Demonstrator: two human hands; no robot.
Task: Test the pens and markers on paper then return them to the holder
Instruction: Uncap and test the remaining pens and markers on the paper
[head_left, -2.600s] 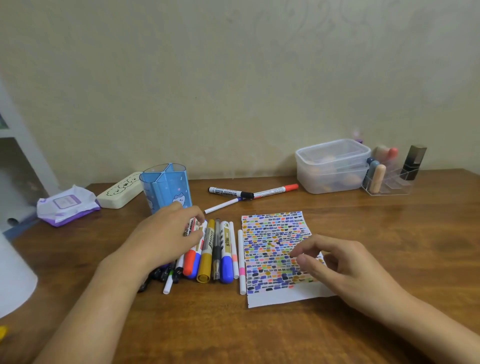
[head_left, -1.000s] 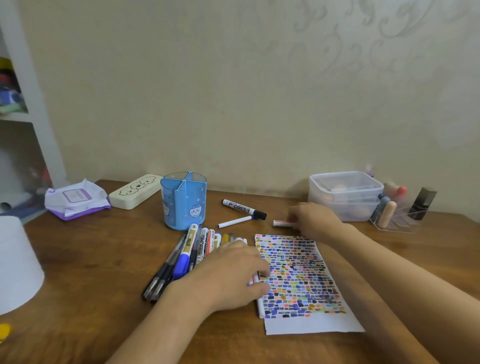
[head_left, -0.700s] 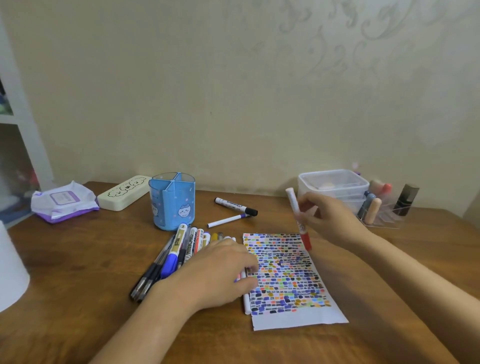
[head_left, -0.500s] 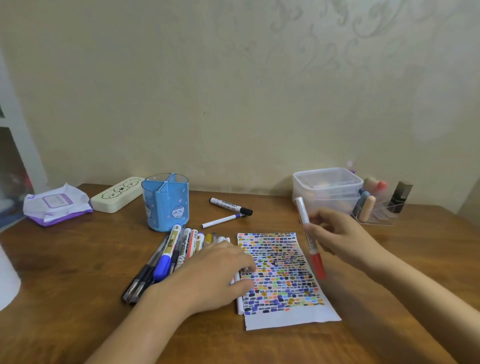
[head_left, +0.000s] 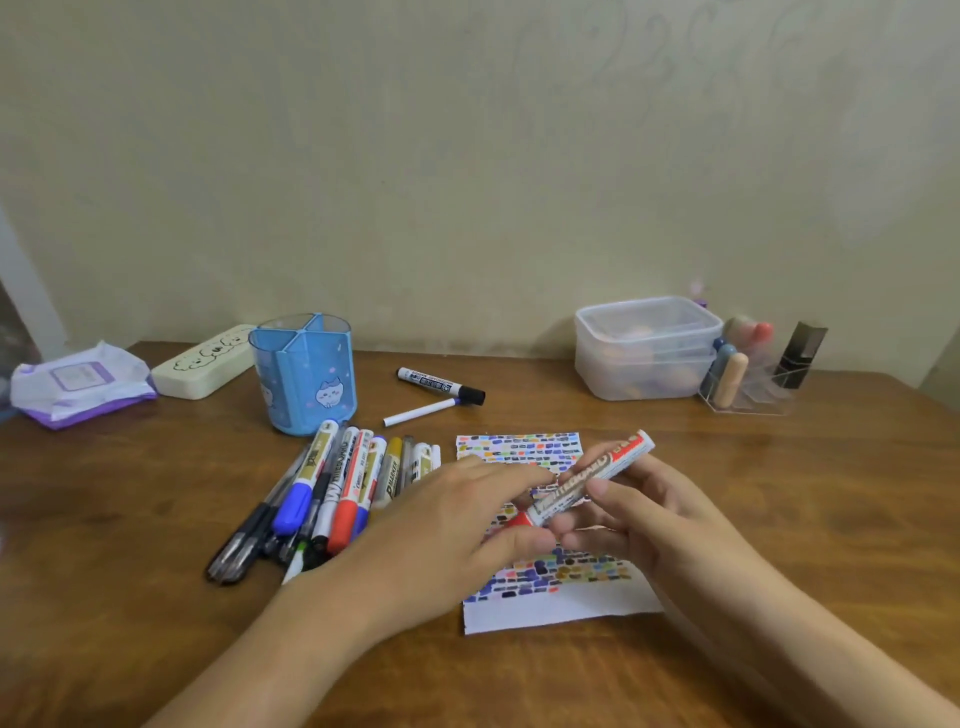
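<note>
My right hand (head_left: 649, 514) holds a red whiteboard marker (head_left: 589, 480) by its barrel, above the paper (head_left: 561, 605) covered in coloured dabs. My left hand (head_left: 441, 535) pinches the marker's red cap end between thumb and fingers. A row of pens and markers (head_left: 332, 488) lies on the table left of the paper. The blue divided holder (head_left: 304, 379) stands behind that row and looks empty. A black marker (head_left: 441, 385) and a thin white pen (head_left: 421, 413) lie right of the holder.
A cream pencil case (head_left: 205, 361) and a wipes pack (head_left: 78, 384) sit at the back left. At the back right are a lidded plastic box (head_left: 644, 348) and a clear organiser (head_left: 753, 384) with small items. The wall runs just behind the table.
My right hand picked the red marker up from behind the paper and carried it over the sheet. My left hand left the pen row and took hold of the cap end.
</note>
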